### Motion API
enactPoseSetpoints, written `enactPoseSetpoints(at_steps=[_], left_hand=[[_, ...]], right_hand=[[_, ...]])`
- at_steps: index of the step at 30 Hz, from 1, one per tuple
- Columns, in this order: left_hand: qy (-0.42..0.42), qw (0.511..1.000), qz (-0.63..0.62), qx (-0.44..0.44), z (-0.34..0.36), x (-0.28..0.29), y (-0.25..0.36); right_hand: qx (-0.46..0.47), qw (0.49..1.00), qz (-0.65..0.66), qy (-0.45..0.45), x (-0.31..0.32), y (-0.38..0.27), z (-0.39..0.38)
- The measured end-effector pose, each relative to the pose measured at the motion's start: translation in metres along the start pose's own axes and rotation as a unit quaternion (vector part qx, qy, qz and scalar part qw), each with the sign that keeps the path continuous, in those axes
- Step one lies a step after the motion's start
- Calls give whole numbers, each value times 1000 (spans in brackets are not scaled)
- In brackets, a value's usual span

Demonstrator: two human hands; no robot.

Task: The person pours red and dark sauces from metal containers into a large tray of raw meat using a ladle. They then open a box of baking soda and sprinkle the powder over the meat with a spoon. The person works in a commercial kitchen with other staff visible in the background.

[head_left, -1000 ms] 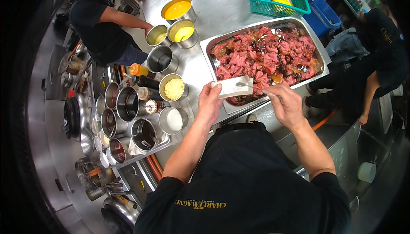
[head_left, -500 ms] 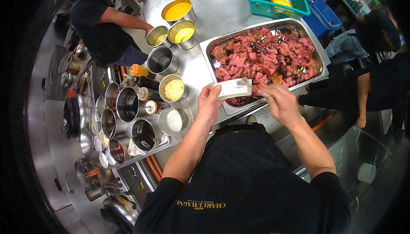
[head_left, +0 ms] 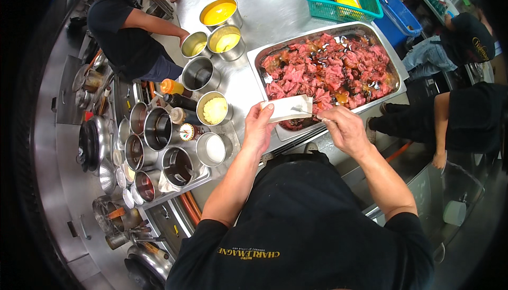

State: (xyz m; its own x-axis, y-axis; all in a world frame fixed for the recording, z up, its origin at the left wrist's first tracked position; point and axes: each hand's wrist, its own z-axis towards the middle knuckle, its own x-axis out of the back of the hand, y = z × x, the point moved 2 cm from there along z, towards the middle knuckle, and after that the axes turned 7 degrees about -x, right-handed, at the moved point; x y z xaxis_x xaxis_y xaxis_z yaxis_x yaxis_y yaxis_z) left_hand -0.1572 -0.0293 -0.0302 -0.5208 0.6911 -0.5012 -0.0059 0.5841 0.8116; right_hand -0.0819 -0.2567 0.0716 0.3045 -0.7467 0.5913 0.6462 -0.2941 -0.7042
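- The left hand point(head_left: 257, 131), at the centre of the frame, has its fingers closed on the left end of a small white container point(head_left: 288, 108), thumb on top.
- The right hand point(head_left: 345, 130), just right of centre, is curled at the container's right end; whether its fingers grip something thin there I cannot tell.
- The white container sits tilted over the near rim of a large steel tray point(head_left: 264, 57) — the tray is filled with red meat chunks point(head_left: 328, 70) in dark sauce.
- Left of the tray on the steel tabletop point(head_left: 275, 10) stand round steel pots, one with pale yellow filling point(head_left: 214, 110) and one with white point(head_left: 214, 149).
- A green basket point(head_left: 341, 11) lies at the upper right.
- Another person point(head_left: 127, 36) leans on the tabletop, upper left.
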Motion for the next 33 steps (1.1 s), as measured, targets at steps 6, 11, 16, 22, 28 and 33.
enactPoseSetpoints(at_steps=[6,11,16,22,28,33], left_hand=[[-30,1000,4,-5,3,4,-3],[-13,1000,15,6,2,5,-4],[-15,1000,10,-6,1,2,-3],[-12,1000,5,6,1,3,1],[-14,1000,9,7,0,8,-2],[-21,1000,22,-1,1,9,-1]], right_hand=[[26,999,-10,38,10,-7,1],[19,999,-14,41,11,-1,1],[5,1000,-14,-3,2,4,-3],[24,1000,-2,11,4,-7,1],[22,1000,5,19,9,-13,3],[13,1000,8,-2,2,-7,-2]])
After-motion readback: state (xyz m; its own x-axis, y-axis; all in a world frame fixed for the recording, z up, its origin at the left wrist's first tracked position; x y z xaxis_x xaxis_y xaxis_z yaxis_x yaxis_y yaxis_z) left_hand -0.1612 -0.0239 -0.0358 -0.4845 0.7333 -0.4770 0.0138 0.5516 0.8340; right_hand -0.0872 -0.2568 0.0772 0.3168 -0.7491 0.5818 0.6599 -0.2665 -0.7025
